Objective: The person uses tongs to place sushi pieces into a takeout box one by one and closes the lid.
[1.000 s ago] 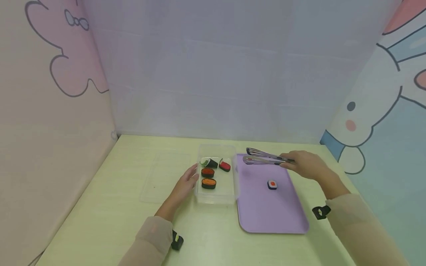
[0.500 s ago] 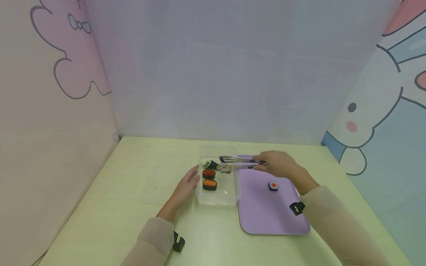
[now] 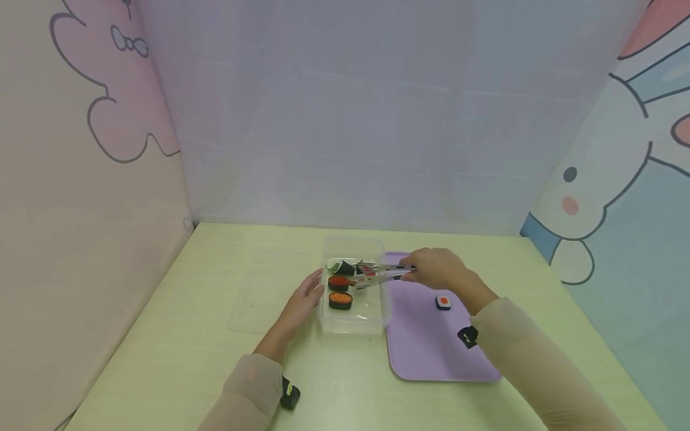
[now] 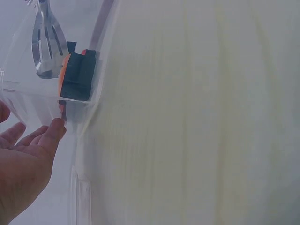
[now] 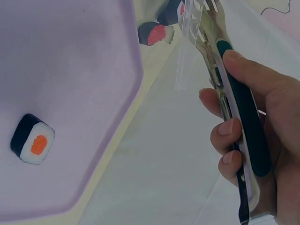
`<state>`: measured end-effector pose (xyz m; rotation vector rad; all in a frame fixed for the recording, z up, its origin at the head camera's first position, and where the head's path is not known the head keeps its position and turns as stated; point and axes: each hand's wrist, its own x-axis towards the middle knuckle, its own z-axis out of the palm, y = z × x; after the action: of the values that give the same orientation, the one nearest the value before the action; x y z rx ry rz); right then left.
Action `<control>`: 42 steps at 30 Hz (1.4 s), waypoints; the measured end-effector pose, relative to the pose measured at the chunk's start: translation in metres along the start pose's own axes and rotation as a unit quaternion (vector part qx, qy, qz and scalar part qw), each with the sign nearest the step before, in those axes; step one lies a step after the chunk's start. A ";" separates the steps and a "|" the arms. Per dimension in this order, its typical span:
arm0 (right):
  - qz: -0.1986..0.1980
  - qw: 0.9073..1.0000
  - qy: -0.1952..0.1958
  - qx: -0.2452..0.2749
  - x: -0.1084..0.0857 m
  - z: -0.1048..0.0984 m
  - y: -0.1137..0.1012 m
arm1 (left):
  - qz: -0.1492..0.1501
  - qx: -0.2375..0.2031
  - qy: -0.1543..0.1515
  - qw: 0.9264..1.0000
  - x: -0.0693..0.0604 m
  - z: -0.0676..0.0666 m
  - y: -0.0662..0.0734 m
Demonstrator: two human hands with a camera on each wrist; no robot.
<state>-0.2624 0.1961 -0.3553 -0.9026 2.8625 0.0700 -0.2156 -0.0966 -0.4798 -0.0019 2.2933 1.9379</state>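
Note:
My left hand (image 3: 302,302) rests its fingers against the left wall of a clear plastic container (image 3: 353,326). In the right wrist view, my right hand (image 5: 262,108) grips metal tongs (image 5: 243,105) with dark handle covers. The tongs reach over the container's right wall, their slotted tips inside. A red-topped sushi piece (image 3: 369,270) lies partly hidden behind these tips; I cannot tell whether they pinch it. To its left sit a cone-shaped hand roll (image 3: 343,268), a red-topped sushi (image 3: 338,283) and an orange-topped sushi (image 3: 340,300). A square sushi roll (image 3: 444,302) lies on the purple tray (image 3: 420,359).
The tray stands directly right of the container on a pale yellow table (image 3: 172,335). A flat transparent lid (image 3: 269,290) lies to the left. Cloth walls with cartoon drawings enclose the table at the back and sides.
My right hand has carried the tongs leftward from above the tray, then lowered their tips into the container over the red-topped sushi. My left hand has stayed at the container's left wall.

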 end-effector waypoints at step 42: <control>0.094 0.979 0.050 0.174 -0.108 0.020 0.083 | 0.009 0.008 -0.015 1.000 0.002 -0.002 0.000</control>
<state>-0.2202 0.3269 -0.3591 -0.5818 2.9081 -0.4562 -0.2175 -0.0979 -0.4797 0.0489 2.2972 1.9148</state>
